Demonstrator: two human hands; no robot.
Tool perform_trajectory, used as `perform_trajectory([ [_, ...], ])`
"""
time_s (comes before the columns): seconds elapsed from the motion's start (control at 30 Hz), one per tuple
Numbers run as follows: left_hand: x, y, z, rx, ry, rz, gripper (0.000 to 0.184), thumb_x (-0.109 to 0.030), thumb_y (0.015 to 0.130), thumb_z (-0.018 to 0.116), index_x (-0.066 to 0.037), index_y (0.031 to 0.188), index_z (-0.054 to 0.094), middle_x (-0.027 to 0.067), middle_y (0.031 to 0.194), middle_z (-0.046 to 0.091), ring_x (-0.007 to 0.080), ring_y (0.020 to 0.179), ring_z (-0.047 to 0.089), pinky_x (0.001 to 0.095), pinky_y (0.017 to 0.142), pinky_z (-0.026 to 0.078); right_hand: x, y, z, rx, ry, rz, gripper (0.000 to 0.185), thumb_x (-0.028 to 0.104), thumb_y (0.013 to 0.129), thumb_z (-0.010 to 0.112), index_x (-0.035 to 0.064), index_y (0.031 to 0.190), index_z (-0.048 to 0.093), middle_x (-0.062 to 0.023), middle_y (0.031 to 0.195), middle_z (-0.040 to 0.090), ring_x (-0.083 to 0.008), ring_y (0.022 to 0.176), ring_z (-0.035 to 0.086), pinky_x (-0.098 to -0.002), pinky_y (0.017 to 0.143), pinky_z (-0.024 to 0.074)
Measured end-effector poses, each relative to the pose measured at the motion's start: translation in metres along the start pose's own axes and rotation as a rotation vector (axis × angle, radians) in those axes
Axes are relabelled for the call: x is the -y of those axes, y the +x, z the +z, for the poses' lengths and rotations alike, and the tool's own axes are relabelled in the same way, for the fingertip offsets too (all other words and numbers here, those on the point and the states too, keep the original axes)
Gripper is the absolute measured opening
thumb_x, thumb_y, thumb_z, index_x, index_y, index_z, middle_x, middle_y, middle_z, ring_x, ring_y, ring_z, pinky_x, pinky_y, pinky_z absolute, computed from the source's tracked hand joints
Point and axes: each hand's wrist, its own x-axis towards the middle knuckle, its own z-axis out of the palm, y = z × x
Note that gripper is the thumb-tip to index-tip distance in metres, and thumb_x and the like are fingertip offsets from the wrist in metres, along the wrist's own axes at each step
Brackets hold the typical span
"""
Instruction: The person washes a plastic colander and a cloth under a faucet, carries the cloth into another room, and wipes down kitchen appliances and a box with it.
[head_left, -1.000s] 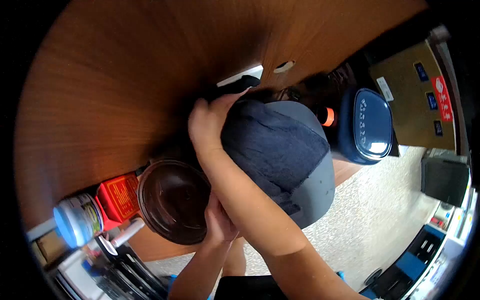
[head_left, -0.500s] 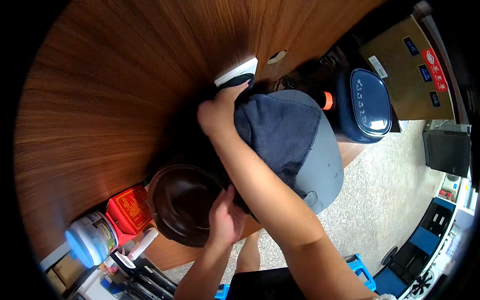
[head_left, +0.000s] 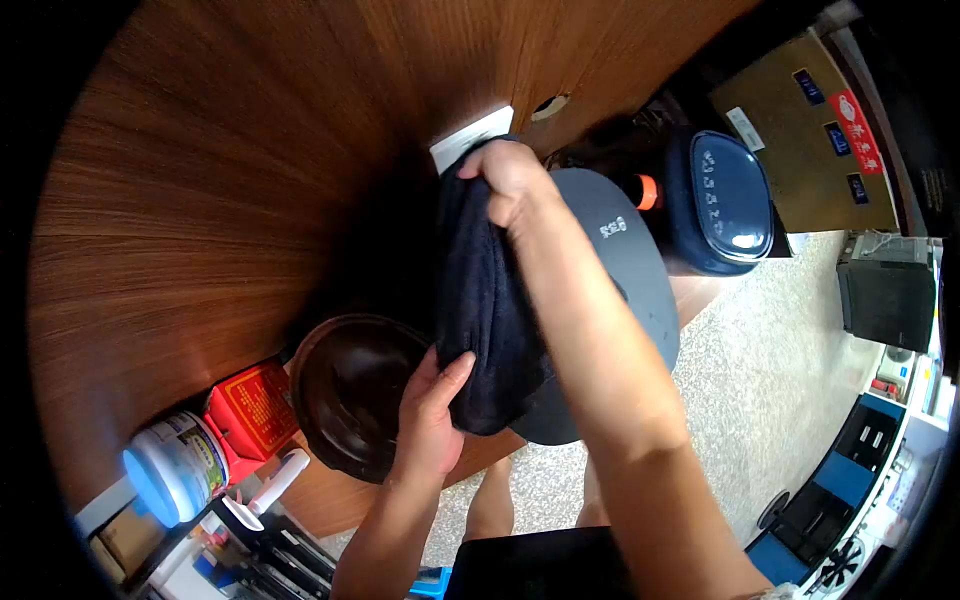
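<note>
A dark navy cloth hangs in folds between my two hands, over the left side of a grey rounded lid or top with small white lettering. Near the wooden panel, my right hand is closed on the cloth's far end. Lower down, my left hand grips its near edge, thumb on the front. Beside my left hand is a dark brown glossy basin. A white plate on the wood shows just beyond my right hand. Whatever lies under the cloth is hidden.
A navy appliance and an orange cap stand to the right, with a cardboard box behind. At left are a red box and a white-and-blue tub. Wooden panelling rises at the back.
The cloth has been lifted off the grey top and gathered leftward, uncovering its lettering. My right hand has moved right and now grips the cloth's far end; my left hand has its near edge.
</note>
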Motion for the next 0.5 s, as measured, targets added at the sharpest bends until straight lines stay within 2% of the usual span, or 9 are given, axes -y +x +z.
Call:
perform_trajectory([
  [0.03,-0.006,-0.006,0.006,0.043,0.002,0.032,0.046,-0.01,0.085,0.049,0.002,0.128,0.039,0.0136,0.123,0.05,0.0231,0.111,0.05,0.0355,0.098,0.037,0.001,-0.013,-0.003,0.024,0.035,-0.073,0.042,-0.006,0.069,0.049,-0.0131,0.11,0.048,-0.0296,0.101,0.052,-0.0383,0.092,0.054,-0.0423,0.086,0.0437],
  [0.1,-0.011,-0.018,0.013,0.115,-0.004,0.1,0.047,-0.01,0.084,0.049,0.003,0.128,0.038,0.0142,0.123,0.05,0.0252,0.112,0.05,0.0368,0.099,0.036,-0.012,-0.05,0.026,-0.25,-0.426,-0.601,0.045,-0.005,0.072,0.047,-0.0116,0.116,0.045,-0.0294,0.113,0.049,-0.0374,0.104,0.05,-0.0364,0.093,0.0396],
  [0.13,-0.009,-0.021,0.012,0.164,0.061,0.151,0.052,-0.011,0.084,0.05,0.002,0.131,0.035,0.0148,0.125,0.048,0.0276,0.115,0.047,0.0396,0.102,0.033,-0.023,-0.035,0.024,-0.252,-0.469,-0.574,0.046,-0.002,0.074,0.047,-0.0095,0.119,0.043,-0.0273,0.12,0.045,-0.035,0.11,0.046,-0.0353,0.095,0.0372],
  [0.17,-0.005,-0.019,0.011,0.141,-0.016,0.135,0.053,-0.012,0.083,0.051,0.001,0.132,0.033,0.0147,0.128,0.045,0.0279,0.118,0.044,0.0403,0.103,0.032,-0.033,-0.02,0.023,-0.253,-0.512,-0.547,0.047,0.001,0.077,0.047,-0.0074,0.123,0.041,-0.0252,0.127,0.041,-0.0326,0.116,0.041,-0.0343,0.097,0.0347],
  [0.27,0.006,-0.007,0.01,0.079,-0.253,0.106,0.059,-0.012,0.083,0.052,-0.002,0.136,0.027,0.0146,0.135,0.037,0.0287,0.125,0.036,0.0427,0.105,0.027,-0.011,0.013,0.001,-0.028,-0.144,-0.113,0.039,0.01,0.083,0.046,-0.0079,0.117,0.044,-0.0244,0.117,0.046,-0.0303,0.101,0.051,-0.0417,0.092,0.0389],
  [0.33,0.01,-0.005,0.01,0.093,-0.201,0.11,0.06,-0.01,0.082,0.051,-0.003,0.136,0.027,0.0146,0.136,0.036,0.0293,0.125,0.035,0.0432,0.105,0.027,0.01,-0.022,0.009,-0.039,0.061,0.154,0.036,0.01,0.084,0.043,-0.0111,0.114,0.041,-0.0261,0.111,0.049,-0.0327,0.098,0.052,-0.0395,0.092,0.0398],
  [0.4,0.011,-0.014,0.015,0.09,-0.206,0.072,0.064,-0.007,0.079,0.051,-0.006,0.138,0.026,0.0154,0.136,0.034,0.03,0.125,0.035,0.0438,0.106,0.026,-0.037,0.021,0.019,-0.108,-0.139,-0.315,0.038,0.003,0.081,0.04,-0.0135,0.115,0.038,-0.029,0.109,0.048,-0.0372,0.098,0.05,-0.0374,0.092,0.0398],
  [0.47,0.009,-0.027,0.015,0.233,-0.296,0.114,0.066,-0.012,0.078,0.053,-0.003,0.137,0.024,0.0171,0.137,0.033,0.0301,0.125,0.035,0.0424,0.106,0.027,-0.043,0.031,0.022,-0.116,-0.176,-0.451,0.039,-0.001,0.077,0.04,-0.0145,0.114,0.038,-0.0301,0.108,0.048,-0.0394,0.096,0.05,-0.0384,0.089,0.0408],
  [0.5,0.009,-0.031,0.014,0.32,-0.356,0.136,0.066,-0.014,0.079,0.053,-0.002,0.138,0.023,0.0177,0.137,0.033,0.0303,0.125,0.035,0.0416,0.106,0.027,-0.04,0.037,0.01,-0.095,-0.113,-0.346,0.038,-0.001,0.076,0.041,-0.0143,0.112,0.04,-0.0297,0.107,0.049,-0.0393,0.095,0.051,-0.0405,0.086,0.0418],
])
